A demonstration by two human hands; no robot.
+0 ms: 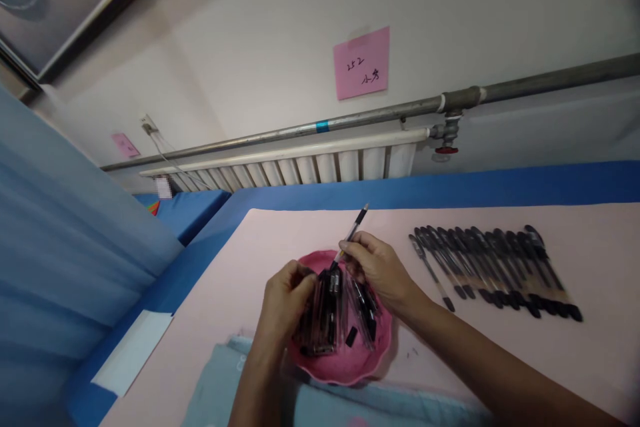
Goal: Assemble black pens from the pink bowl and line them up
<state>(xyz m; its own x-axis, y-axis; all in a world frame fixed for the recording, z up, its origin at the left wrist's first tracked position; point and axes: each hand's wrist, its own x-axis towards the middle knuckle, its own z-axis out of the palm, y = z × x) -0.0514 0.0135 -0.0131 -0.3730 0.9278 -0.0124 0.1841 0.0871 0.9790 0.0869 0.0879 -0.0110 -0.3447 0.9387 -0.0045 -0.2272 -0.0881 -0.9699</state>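
While you look down at the pink dish [345, 363], take it as the landmark. Far left of it, a white paper slip [133, 350] lies at the bench [590, 340] edge. Over the dish's left half, your left hand [287, 300] is curled round a bundle of clear pen barrels [323, 313] standing in the dish. Over its upper right rim, your right hand [377, 267] pinches one pen [353, 233], tip aimed up & away twd the wall. More pen parts lie loose inside, incl. a black cap [351, 336]. Right of the dish, well apart, a row of black pens [495, 270] lies side by side. Behind, above the dish, a pink note [361, 63] sticks on the wall.
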